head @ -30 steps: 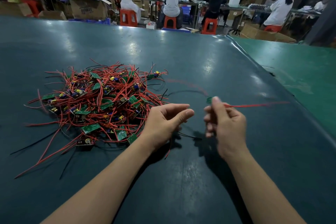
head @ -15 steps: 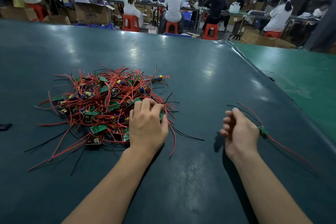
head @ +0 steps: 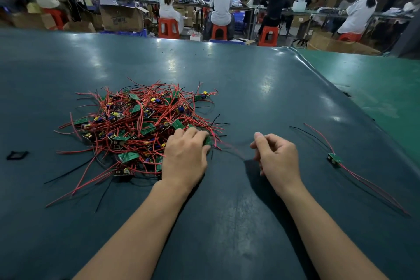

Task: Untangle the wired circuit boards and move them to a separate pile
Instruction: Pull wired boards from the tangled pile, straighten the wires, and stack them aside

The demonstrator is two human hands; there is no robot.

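The left hand (head: 185, 157) rests palm-down on the near right edge of the tangled pile (head: 138, 127), fingers curled around a small green circuit board (head: 207, 141) at that edge. The right hand (head: 278, 158) hovers just right of the pile with fingers loosely curled; blurred red and black wires (head: 231, 149) run from the gripped board toward it, but whether it pinches them cannot be determined. The pile of green boards and red and black leads lies left of centre on the dark green table (head: 227, 79). One separated board (head: 333, 158) with trailing wires lies well apart to the right. A black loop (head: 17, 155) lies far left.
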